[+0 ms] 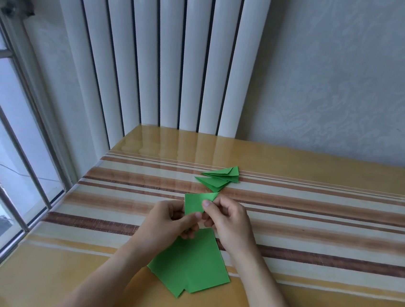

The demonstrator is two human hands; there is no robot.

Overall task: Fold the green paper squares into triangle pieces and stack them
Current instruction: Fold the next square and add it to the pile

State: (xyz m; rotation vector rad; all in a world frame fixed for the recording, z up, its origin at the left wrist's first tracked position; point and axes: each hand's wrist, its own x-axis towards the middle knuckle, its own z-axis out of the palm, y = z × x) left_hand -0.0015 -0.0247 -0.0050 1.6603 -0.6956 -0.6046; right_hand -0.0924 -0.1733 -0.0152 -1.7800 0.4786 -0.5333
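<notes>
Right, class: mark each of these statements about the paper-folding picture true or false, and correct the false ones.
1. Both hands hold one green piece. True: the left hand and right hand pinch the piece.
2. The folded triangles lie nearer the person than the flat sheets. False: they lie farther, towards the radiator.
3. The flat sheets lie under the hands, on the table. True.
4. The window is on the right. False: on the left.

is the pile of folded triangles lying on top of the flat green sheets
No, the folded triangles lie apart, farther up the table than the flat green sheets.
</notes>
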